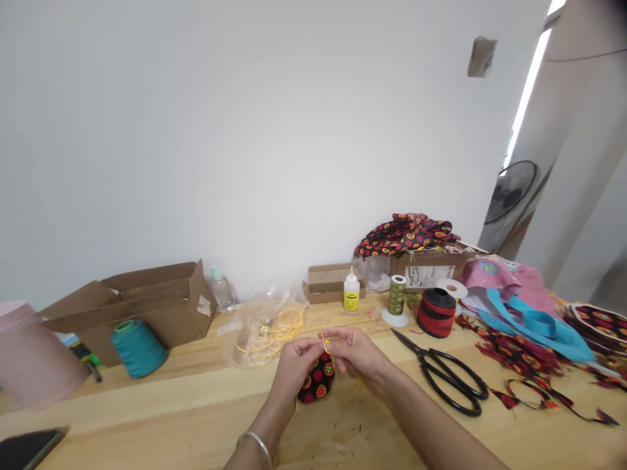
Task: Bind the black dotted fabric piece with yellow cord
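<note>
A small black pouch-like fabric piece (pixel 321 382) with red, orange and green round motifs hangs just above the table between my hands. My left hand (pixel 297 365) is closed at its upper left edge, thumb and fingertips pinched together. At the top of the fabric a thin yellow cord (pixel 324 341) forms a small loop, and my right hand (pixel 360 352) pinches this cord with thumb and forefinger. My fingertips partly cover the top of the fabric, so how the cord is attached there cannot be made out.
Black-handled scissors (pixel 448 378) lie right of my forearm. Behind stand a glue bottle (pixel 351 297), an olive thread spool (pixel 396 297) and a red-black ribbon roll (pixel 435 313). Yellow cord in plastic (pixel 279 326), a teal thread cone (pixel 140 349) and a cardboard box (pixel 171 313) are left.
</note>
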`<state>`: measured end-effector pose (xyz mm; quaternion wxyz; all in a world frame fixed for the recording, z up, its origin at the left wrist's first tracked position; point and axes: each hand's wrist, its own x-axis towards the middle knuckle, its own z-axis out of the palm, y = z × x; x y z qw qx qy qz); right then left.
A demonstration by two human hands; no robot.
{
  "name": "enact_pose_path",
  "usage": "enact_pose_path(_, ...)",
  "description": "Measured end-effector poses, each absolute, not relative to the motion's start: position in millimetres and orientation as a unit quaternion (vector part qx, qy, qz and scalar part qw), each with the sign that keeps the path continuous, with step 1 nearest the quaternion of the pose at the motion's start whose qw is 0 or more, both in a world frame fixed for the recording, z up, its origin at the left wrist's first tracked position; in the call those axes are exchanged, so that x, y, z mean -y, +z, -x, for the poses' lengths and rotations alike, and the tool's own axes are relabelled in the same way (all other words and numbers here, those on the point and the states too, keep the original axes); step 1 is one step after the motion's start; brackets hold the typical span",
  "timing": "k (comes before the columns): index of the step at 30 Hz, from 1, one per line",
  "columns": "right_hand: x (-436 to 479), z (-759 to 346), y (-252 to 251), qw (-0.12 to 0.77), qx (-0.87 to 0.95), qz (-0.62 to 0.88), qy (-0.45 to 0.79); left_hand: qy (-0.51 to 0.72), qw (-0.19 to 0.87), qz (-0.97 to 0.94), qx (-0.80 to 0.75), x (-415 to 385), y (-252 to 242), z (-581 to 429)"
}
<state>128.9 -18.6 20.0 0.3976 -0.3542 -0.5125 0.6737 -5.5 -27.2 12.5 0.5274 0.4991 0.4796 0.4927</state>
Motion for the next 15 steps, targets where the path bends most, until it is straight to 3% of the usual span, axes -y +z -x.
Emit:
enact_pose_path(10, 16.4, -142.8, 22.8, 0.38, 0.365, 0.234, 0.817, 0.492, 0.506, -0.521, -0.481, 28.0, 14.1, 4.5)
enact_pose_path(15, 12.9, -141.7, 20.1, 0.432, 0.309, 0.23, 0.815, 0.484, 0.494, -0.539, -0.48, 25.4, 7.4, 3.3)
